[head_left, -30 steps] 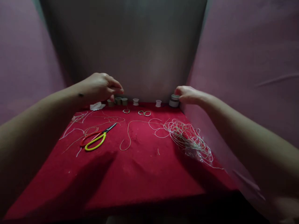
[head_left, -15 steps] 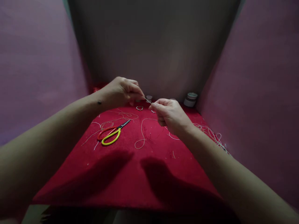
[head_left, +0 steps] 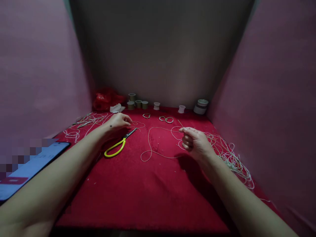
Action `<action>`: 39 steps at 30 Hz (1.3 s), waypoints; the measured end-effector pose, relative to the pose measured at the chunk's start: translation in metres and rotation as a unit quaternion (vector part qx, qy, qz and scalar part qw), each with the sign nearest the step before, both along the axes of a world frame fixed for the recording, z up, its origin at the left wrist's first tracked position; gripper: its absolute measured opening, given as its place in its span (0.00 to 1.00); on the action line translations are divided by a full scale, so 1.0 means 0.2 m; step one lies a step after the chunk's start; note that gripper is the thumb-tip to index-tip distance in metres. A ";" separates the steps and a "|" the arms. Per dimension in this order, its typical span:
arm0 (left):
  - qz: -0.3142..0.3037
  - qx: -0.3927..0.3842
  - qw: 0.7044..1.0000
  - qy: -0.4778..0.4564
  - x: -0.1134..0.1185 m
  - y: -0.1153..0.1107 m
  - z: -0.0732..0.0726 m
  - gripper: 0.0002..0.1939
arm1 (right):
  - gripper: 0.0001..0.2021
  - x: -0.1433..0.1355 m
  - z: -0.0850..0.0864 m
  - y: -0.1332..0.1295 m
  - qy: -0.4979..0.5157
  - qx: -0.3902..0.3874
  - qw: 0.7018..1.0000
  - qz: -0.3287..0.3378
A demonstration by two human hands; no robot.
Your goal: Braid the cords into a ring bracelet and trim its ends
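Note:
My right hand [head_left: 194,140] is closed in a pinch above the red cloth [head_left: 138,197]. A short end of thin cord [head_left: 180,123] sticks up from its fingertips. My left hand [head_left: 119,120] is low over the cloth, fingers loosely bent and apart, with nothing seen in it; its fingertips are beside a loose loop of thin cord [head_left: 139,123]. Just below that hand lie scissors [head_left: 115,153] with a yellow handle showing, their other handle mostly hidden by my forearm. A long thin cord [head_left: 148,141] curls across the middle of the cloth.
Tangled cords lie at left [head_left: 95,118] and right [head_left: 234,161]. Small braided rings [head_left: 169,120], green thread spools [head_left: 130,105], white spools [head_left: 181,109], a lidded jar [head_left: 201,107] and a red plastic bag [head_left: 107,98] stand along the back. A phone [head_left: 37,164] lies at left.
My hands were close together with a short taut cord between them. They have parted: the left moved down and left to the cloth, the right moved right and lower, keeping the cord.

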State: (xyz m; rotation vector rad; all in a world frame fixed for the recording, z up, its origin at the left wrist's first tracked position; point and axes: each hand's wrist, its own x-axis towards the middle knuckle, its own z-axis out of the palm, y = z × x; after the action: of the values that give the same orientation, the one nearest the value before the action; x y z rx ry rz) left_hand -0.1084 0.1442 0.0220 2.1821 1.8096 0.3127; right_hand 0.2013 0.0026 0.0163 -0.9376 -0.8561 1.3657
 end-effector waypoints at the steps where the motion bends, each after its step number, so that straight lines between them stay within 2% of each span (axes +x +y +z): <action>1: 0.000 -0.005 1.000 0.012 0.01 0.01 -0.02 0.11 | 0.09 0.01 -0.03 0.01 0.001 -0.004 1.000 -0.002; 4: 0.004 -0.014 0.999 0.040 0.03 0.04 -0.07 0.15 | 0.09 0.06 -0.08 0.02 0.002 -0.009 1.000 -0.009; 8: 0.022 -0.005 0.999 0.041 0.04 0.04 -0.10 0.17 | 0.09 0.10 -0.09 0.03 0.003 -0.015 1.000 -0.010; 10: 0.041 0.013 0.999 0.024 0.03 0.04 -0.09 0.17 | 0.09 0.10 -0.09 0.04 0.001 -0.017 1.000 -0.009; 12: 0.065 0.037 0.997 -0.002 0.01 0.05 -0.04 0.18 | 0.08 0.10 -0.09 0.04 -0.002 -0.019 1.000 -0.008; 14: 0.087 0.065 0.994 -0.033 0.01 0.05 0.04 0.18 | 0.08 0.09 -0.09 0.04 -0.005 -0.021 1.000 -0.007; 16: 0.105 0.096 0.987 -0.068 0.01 0.05 0.15 0.17 | 0.07 0.10 -0.10 0.04 -0.007 -0.021 1.000 -0.005; 21: 0.123 0.217 0.954 -0.164 0.09 -0.01 0.52 0.13 | 0.08 0.11 -0.11 0.05 -0.012 -0.015 1.000 -0.004; 25: 0.087 0.319 0.916 -0.228 0.19 -0.08 0.78 0.17 | 0.08 0.11 -0.10 0.05 -0.015 -0.008 1.000 -0.007; 27: 0.073 0.349 0.901 -0.246 0.24 -0.12 0.87 0.18 | 0.08 0.11 -0.10 0.05 -0.015 -0.004 1.000 -0.008; 29: 0.060 0.362 0.898 -0.245 0.28 -0.18 0.92 0.20 | 0.09 0.12 -0.10 0.05 -0.014 0.000 1.000 -0.010; 31: 0.052 0.355 0.906 -0.224 0.28 -0.24 0.94 0.21 | 0.09 0.12 -0.09 0.04 -0.013 0.004 1.000 -0.012; 34: 0.067 0.320 0.930 -0.171 0.22 -0.29 0.90 0.20 | 0.09 0.12 -0.09 0.04 -0.010 0.009 1.000 -0.015; 36: 0.091 0.303 0.940 -0.132 0.13 -0.27 0.84 0.19 | 0.08 0.12 -0.09 0.03 -0.010 0.008 1.000 -0.016; 39: 0.118 0.278 0.951 -0.064 -0.04 -0.20 0.71 0.19 | 0.09 0.11 -0.09 0.03 -0.013 0.004 1.000 -0.014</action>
State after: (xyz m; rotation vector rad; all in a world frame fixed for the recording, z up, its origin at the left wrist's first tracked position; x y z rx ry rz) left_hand -0.1163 0.1042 0.1642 2.1984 2.0952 1.1096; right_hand 0.2239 0.0087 -0.0009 -0.9588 -0.8654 1.3280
